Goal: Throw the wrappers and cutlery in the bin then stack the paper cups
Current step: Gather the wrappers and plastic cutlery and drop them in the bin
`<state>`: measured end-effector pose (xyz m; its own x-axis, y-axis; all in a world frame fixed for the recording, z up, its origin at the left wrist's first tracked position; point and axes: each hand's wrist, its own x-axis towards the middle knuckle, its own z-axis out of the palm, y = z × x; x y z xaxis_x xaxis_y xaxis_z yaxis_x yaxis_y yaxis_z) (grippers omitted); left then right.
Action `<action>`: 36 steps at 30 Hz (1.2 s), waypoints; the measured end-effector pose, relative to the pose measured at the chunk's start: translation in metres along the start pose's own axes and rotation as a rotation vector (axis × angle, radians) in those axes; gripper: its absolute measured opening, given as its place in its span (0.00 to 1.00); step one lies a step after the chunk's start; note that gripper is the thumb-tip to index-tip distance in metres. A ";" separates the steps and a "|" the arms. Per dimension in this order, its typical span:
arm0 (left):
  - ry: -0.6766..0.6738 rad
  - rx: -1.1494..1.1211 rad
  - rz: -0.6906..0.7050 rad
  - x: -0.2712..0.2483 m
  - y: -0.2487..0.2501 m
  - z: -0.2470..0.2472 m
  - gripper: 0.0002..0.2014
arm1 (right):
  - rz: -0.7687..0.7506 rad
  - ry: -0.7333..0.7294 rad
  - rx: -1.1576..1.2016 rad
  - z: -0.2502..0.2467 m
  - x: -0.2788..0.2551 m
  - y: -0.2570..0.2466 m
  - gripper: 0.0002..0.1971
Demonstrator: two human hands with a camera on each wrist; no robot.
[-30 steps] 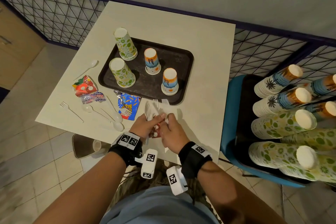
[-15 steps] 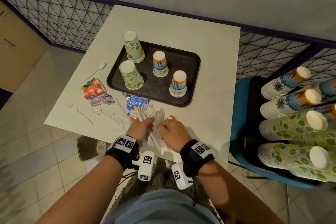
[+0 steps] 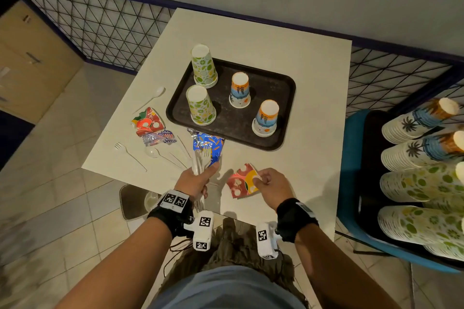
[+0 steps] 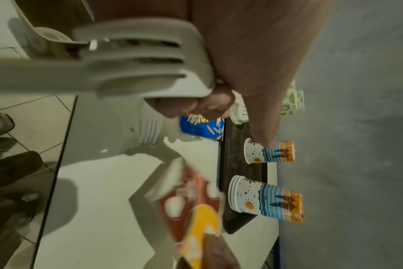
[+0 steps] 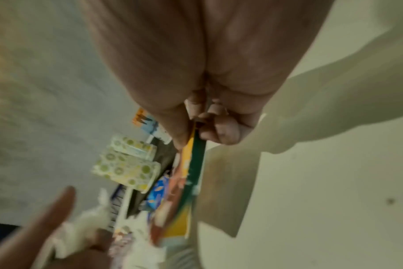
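My left hand grips a bundle of white plastic forks at the table's near edge; the forks fill the left wrist view. To its right, my right hand pinches a red and yellow wrapper between thumb and fingers, lifted off the table; the same wrapper shows in the right wrist view. A blue wrapper, a red wrapper, a clear wrapper, loose spoons and a fork lie on the left. Several upturned paper cups stand on the dark tray.
A bin stands on the tiled floor under the table's near left corner. A blue chair at the right carries long stacks of paper cups. A mesh fence and a wall run behind the table.
My hands have parted: the left keeps the forks and has shifted left, while the right has drawn the red and yellow wrapper out to the right.
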<state>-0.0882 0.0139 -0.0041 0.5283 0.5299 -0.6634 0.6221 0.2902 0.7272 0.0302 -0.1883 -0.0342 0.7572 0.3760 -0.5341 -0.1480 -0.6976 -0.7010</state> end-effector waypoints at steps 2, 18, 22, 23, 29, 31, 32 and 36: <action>0.001 0.018 -0.005 0.000 0.000 -0.007 0.23 | -0.076 0.010 0.198 0.008 -0.008 -0.015 0.04; 0.042 -0.173 -0.069 0.006 -0.022 -0.103 0.20 | -0.447 -0.039 -0.453 0.084 0.053 -0.127 0.21; 0.152 -0.187 -0.057 0.010 -0.036 -0.127 0.15 | -0.470 -0.067 -0.839 0.116 0.058 -0.138 0.39; 0.170 -0.175 -0.061 0.010 -0.040 -0.133 0.15 | -0.463 -0.062 -0.891 0.125 0.055 -0.141 0.43; 0.265 -0.236 -0.083 0.007 -0.056 -0.161 0.12 | -0.429 -0.123 -0.962 0.172 0.051 -0.147 0.53; 0.271 -0.245 -0.080 0.005 -0.059 -0.168 0.10 | -0.462 -0.121 -0.999 0.184 0.049 -0.146 0.55; 0.270 -0.244 -0.078 0.004 -0.059 -0.171 0.11 | -0.478 -0.110 -1.012 0.189 0.047 -0.146 0.54; 0.262 -0.216 -0.075 0.001 -0.061 -0.181 0.10 | -0.469 -0.103 -1.058 0.200 0.043 -0.147 0.45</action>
<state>-0.2305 0.1411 -0.0169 0.3021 0.6792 -0.6688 0.5022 0.4830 0.7173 -0.0428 0.0529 -0.0484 0.5346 0.7463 -0.3965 0.7754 -0.6198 -0.1211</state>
